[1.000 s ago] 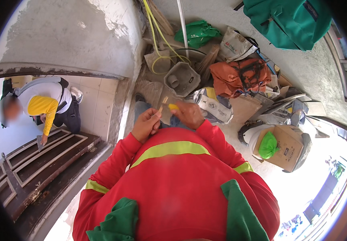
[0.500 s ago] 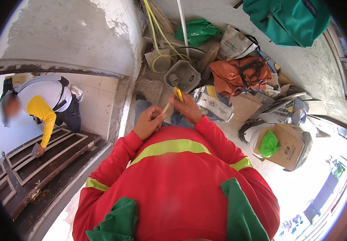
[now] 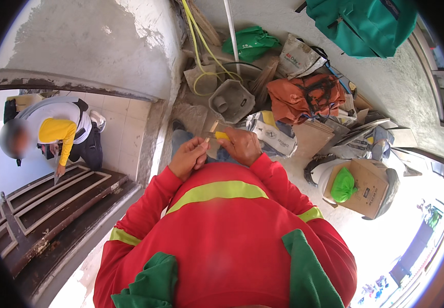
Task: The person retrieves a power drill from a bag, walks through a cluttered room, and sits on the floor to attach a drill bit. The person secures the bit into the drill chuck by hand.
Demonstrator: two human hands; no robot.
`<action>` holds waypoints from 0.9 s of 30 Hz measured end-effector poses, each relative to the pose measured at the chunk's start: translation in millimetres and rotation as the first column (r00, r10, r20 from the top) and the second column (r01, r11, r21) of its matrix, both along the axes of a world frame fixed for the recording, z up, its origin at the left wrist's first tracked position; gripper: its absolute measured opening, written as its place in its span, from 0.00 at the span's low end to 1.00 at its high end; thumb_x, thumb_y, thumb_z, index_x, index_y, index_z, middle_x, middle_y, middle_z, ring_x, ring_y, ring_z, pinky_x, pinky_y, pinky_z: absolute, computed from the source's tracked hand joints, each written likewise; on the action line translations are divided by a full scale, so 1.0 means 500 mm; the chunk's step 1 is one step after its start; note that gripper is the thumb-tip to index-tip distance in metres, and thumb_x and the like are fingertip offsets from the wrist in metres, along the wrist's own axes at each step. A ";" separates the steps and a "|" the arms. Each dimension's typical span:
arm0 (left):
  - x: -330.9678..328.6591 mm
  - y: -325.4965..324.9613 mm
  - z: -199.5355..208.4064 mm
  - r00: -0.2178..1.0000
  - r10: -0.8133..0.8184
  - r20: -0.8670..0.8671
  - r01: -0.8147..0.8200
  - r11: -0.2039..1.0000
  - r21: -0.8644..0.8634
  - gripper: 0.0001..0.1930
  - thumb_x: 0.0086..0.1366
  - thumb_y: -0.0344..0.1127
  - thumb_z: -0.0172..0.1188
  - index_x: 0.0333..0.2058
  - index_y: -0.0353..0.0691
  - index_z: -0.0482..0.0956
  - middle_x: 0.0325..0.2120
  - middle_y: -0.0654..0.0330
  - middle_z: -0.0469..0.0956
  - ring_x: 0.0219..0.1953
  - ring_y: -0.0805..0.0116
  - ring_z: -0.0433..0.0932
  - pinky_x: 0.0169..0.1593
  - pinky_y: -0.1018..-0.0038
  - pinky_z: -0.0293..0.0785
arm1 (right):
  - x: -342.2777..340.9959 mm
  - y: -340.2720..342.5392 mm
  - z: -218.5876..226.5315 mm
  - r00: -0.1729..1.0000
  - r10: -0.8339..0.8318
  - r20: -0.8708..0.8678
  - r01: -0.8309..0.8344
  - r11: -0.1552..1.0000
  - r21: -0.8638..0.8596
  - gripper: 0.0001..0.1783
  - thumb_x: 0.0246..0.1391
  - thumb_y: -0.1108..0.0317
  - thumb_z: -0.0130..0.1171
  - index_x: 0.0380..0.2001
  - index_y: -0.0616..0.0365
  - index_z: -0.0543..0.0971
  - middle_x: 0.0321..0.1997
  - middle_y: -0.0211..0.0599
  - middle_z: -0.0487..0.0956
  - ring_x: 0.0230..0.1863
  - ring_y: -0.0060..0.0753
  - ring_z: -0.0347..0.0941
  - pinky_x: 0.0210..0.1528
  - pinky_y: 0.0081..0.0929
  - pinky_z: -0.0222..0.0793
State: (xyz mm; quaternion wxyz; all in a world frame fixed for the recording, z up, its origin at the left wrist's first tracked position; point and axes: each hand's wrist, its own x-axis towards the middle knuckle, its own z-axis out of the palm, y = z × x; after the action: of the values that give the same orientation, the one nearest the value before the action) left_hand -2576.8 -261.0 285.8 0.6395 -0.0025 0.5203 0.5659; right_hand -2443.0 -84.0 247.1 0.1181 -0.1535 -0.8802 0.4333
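In front of my belly, my left hand [image 3: 189, 157] pinches a thin, pale wooden stick [image 3: 214, 126] that points up and away from me. My right hand [image 3: 243, 146] is closed around a yellow-handled tool [image 3: 222, 136], which looks like a utility knife. Its narrow front end lies against the stick or just beside it, close to my left fingertips. Too small to tell is whether the edge cuts into the wood. Both hands are held in the air, nearly touching.
Beyond my hands stand a grey bucket [image 3: 232, 100], an orange bag [image 3: 304, 97] and a white sack [image 3: 271, 134]. A cardboard box [image 3: 364, 186] with a green plastic bag [image 3: 343, 185] is at right. On the left, another person [image 3: 70, 126] works over a dark panelled door [image 3: 62, 205].
My right hand has turned, so the yellow tool now lies sideways across the stick instead of pointing up. The stick tilts more upward. The other person's hand has shifted on the door.
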 end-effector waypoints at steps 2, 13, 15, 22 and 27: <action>0.007 0.001 0.004 1.000 -0.012 0.006 0.012 1.000 0.005 0.09 0.76 0.41 0.51 0.38 0.44 0.72 0.15 0.72 0.62 0.15 0.82 0.56 0.22 0.82 0.54 | 0.012 -0.002 -0.012 1.000 -0.016 -0.003 0.016 0.999 0.052 0.18 0.57 0.51 0.63 0.33 0.57 0.79 0.25 0.45 0.78 0.28 0.53 0.77 0.29 0.46 0.70; 0.062 -0.017 0.008 0.997 -0.033 0.074 0.031 0.999 0.028 0.09 0.77 0.41 0.49 0.38 0.45 0.71 0.14 0.73 0.59 0.14 0.82 0.55 0.20 0.82 0.52 | 0.098 0.015 -0.142 0.979 -0.202 0.017 0.191 0.948 0.256 0.17 0.60 0.51 0.61 0.31 0.54 0.76 0.24 0.46 0.78 0.27 0.54 0.77 0.26 0.46 0.69; 0.075 -0.035 0.016 0.998 -0.036 0.043 0.035 0.999 0.019 0.09 0.77 0.41 0.48 0.38 0.45 0.71 0.14 0.72 0.59 0.14 0.82 0.54 0.20 0.82 0.52 | 0.131 0.055 -0.179 0.957 -0.284 0.063 0.258 0.929 0.267 0.17 0.61 0.51 0.58 0.31 0.54 0.77 0.25 0.46 0.78 0.27 0.55 0.77 0.27 0.46 0.69; 0.099 -0.058 0.040 0.998 0.002 0.060 -0.003 1.000 0.025 0.11 0.78 0.43 0.46 0.38 0.44 0.70 0.15 0.71 0.60 0.15 0.81 0.54 0.20 0.82 0.52 | 0.097 -0.039 -0.016 0.999 0.016 -0.043 -0.013 0.997 0.080 0.18 0.61 0.50 0.59 0.32 0.55 0.78 0.26 0.47 0.79 0.29 0.55 0.78 0.28 0.46 0.71; 0.131 -0.123 0.027 1.000 0.005 0.011 -0.005 1.000 0.031 0.11 0.78 0.42 0.46 0.37 0.44 0.70 0.15 0.71 0.60 0.15 0.81 0.54 0.20 0.82 0.52 | 0.112 -0.094 -0.002 0.998 0.060 -0.027 -0.052 0.971 0.234 0.17 0.60 0.50 0.59 0.37 0.53 0.79 0.26 0.45 0.80 0.29 0.52 0.78 0.27 0.45 0.71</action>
State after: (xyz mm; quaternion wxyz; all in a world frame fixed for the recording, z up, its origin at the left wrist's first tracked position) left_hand -2511.4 -322.3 299.4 0.6409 0.0032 0.5081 0.5754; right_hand -2386.9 -131.0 246.2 0.1381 -0.1063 -0.9268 0.3326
